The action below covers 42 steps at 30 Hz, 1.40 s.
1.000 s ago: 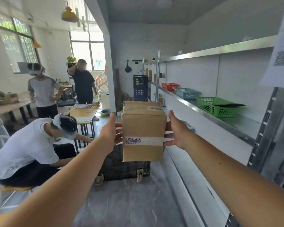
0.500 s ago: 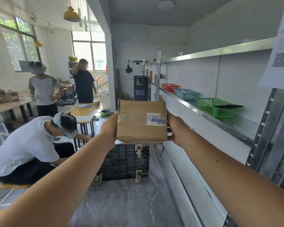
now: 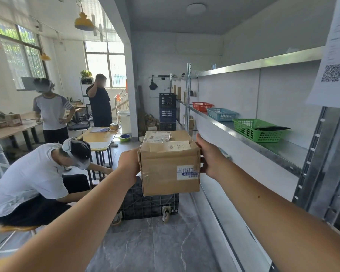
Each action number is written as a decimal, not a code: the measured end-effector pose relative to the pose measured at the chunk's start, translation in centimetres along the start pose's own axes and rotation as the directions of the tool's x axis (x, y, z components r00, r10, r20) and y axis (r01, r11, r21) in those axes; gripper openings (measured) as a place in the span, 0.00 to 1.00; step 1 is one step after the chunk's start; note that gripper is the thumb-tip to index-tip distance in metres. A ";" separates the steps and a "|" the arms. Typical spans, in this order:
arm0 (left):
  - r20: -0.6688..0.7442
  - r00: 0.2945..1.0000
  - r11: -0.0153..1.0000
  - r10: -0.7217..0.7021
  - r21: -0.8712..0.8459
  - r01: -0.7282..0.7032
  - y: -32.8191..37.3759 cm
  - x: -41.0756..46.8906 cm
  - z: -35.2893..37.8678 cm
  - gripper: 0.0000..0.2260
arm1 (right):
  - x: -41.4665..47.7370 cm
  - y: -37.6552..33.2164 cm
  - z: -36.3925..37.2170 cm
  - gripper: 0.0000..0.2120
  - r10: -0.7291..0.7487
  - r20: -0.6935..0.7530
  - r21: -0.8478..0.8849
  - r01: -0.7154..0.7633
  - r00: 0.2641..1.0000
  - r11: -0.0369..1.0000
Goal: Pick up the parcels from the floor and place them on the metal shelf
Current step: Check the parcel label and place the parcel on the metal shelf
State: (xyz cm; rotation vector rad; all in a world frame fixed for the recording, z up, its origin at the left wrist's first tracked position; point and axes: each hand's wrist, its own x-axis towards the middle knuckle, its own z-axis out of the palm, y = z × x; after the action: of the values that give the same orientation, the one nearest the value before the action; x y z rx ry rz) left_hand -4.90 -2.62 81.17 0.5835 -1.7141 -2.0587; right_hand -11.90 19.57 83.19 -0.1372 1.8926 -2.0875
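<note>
**Parcel in the air, shelf to the right**

The carrying step is in hand: a taped cardboard parcel [image 3: 170, 163] is off the floor and held out in front at arm's length, above a black wheeled crate [image 3: 149, 205] that stands on the grey floor [image 3: 155, 248]. It is not yet on the metal shelf [image 3: 273, 146], which runs along the wall just to the right of it.

The left hand [image 3: 129, 166] is pressed flat against the parcel's left side and the right hand [image 3: 209, 157] against its right side, fingers spread and thumb raised along the top edge. So the box is clamped between two palms, not pinched; how far the fingers wrap round the far face cannot be seen from here.

The next move likely calls for swinging the parcel rightward and up over the shelf's front lip, then setting it on bare steel. The open stretch in front of the green basket [image 3: 257, 130] looks the nearest free spot; the blue basket [image 3: 221, 114] and red basket [image 3: 202, 106] sit farther along.
</note>
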 end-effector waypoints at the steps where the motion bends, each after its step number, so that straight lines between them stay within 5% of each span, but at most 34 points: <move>1: 0.042 0.999 1.000 -0.014 -0.020 0.015 0.0 0.0 -0.1 0.05 | 0.0 0.1 0.0 0.22 0.003 0.001 -0.002 -0.003 1.000 1.000; 4: 0.099 0.994 0.995 -0.056 -0.079 0.064 -0.3 0.9 -0.4 0.18 | 0.2 0.1 -0.1 0.19 -0.010 0.002 -0.009 0.010 1.000 1.000; 23: -0.006 1.000 0.998 -0.012 -0.061 0.012 -0.4 0.3 0.2 0.07 | 1.1 0.9 -0.6 0.22 -0.119 0.009 -0.060 0.119 0.993 0.991; 30: -0.006 1.000 0.997 -0.017 -0.080 0.016 -0.3 0.2 0.3 0.20 | 1.3 1.0 -0.5 0.12 -0.136 0.027 0.016 0.135 0.990 0.991; 42: -0.001 1.000 0.995 0.006 -0.096 -0.006 -0.3 0.7 0.8 0.31 | 3.1 1.6 -0.3 0.17 -0.184 -0.022 0.000 0.184 0.983 0.983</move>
State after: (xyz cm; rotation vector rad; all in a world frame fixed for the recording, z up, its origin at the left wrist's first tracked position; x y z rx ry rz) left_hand -5.90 -2.30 80.95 0.5478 -1.6042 -2.1234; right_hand -14.59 18.83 81.12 -0.3005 1.9575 -2.2176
